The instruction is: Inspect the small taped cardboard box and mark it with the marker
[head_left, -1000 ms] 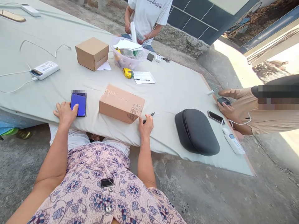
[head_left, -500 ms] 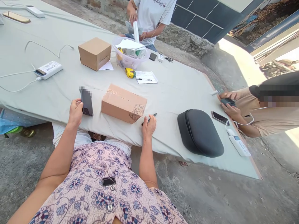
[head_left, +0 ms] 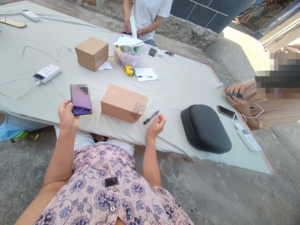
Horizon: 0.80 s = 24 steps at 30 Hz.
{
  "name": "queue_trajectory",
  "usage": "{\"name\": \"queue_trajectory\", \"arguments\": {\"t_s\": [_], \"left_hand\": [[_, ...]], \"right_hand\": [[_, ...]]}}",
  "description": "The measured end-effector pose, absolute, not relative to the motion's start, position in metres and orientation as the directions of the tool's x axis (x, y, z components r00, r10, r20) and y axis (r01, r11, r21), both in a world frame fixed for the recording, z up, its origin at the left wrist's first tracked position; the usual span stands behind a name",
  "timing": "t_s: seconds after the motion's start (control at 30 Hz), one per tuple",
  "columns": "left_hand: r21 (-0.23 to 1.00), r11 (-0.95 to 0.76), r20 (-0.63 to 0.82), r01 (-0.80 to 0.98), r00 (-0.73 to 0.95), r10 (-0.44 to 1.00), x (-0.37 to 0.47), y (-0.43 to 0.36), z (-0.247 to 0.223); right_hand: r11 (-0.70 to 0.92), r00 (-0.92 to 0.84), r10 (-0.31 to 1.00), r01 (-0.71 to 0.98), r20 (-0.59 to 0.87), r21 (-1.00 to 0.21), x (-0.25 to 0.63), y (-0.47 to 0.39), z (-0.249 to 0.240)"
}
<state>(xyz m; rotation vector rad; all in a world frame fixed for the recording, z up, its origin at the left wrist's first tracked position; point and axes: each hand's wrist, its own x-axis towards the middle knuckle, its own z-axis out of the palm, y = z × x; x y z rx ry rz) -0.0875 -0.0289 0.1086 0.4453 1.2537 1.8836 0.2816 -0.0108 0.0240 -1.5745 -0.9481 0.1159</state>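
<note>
My left hand (head_left: 67, 115) is closed around the lower left edge of a smartphone (head_left: 81, 101), holding it above the table with its purple screen lit. Just beside my right hand (head_left: 156, 126), a black marker pen (head_left: 151, 117) lies on the cloth. That hand is loosely curled, fingers somewhat apart, with nothing in it. Between my two hands sits a closed cardboard box (head_left: 123, 103) with black scribbled loops on its right corner.
Around the cloth-covered table (head_left: 178, 84) are a black case (head_left: 206, 128), a second cardboard box (head_left: 92, 53), a plastic basket (head_left: 130, 59), a yellow tape measure (head_left: 129, 71), a notepad (head_left: 147, 74) and a power bank (head_left: 48, 73) with cables. Two people are at the far and right edges.
The smartphone has moved left in my left hand and turned, so its lit screen now shows. My right hand has let go of the marker pen and drawn slightly right.
</note>
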Motion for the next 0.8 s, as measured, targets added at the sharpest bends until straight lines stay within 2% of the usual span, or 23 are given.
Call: {"name": "queue_trajectory", "arguments": {"t_s": [0.03,0.13,0.27,0.37,0.43,0.5,0.67,0.8], "left_hand": [[0.873,-0.204,-0.154,-0.444,-0.646,0.748,-0.081,-0.035,0.118],[0.844,-0.212,-0.114,-0.492,-0.552,0.826,-0.053,-0.053,0.147],[0.798,-0.06,-0.123,-0.599,-0.261,0.957,-0.007,-0.068,0.169],[0.729,0.107,-0.174,-0.676,-0.032,0.984,0.022,-0.071,0.176],[0.701,0.196,-0.195,-0.686,0.081,0.978,0.038,-0.072,0.178],[0.691,0.254,-0.203,-0.676,0.157,0.967,0.05,-0.073,0.18],[0.659,0.302,-0.189,-0.688,0.237,0.953,0.062,-0.077,0.179],[0.667,0.296,-0.155,-0.683,0.261,0.953,0.063,-0.077,0.18]], "right_hand": [[0.101,0.673,0.606,0.464,0.424,-0.88,0.276,-0.015,0.031],[0.214,0.686,0.61,0.338,0.396,-0.916,0.257,-0.034,0.055],[0.295,0.567,0.76,0.134,0.318,-0.946,0.231,-0.065,0.092],[0.21,0.254,0.95,-0.083,0.183,-0.974,0.22,-0.084,0.113],[0.127,0.072,0.991,-0.195,0.115,-0.973,0.217,-0.093,0.122],[0.07,-0.028,0.996,-0.265,0.081,-0.962,0.216,-0.101,0.128],[-0.019,-0.064,0.998,-0.311,0.001,-0.95,0.219,-0.114,0.138],[-0.028,-0.05,0.999,-0.327,-0.012,-0.945,0.22,-0.118,0.142]]}}
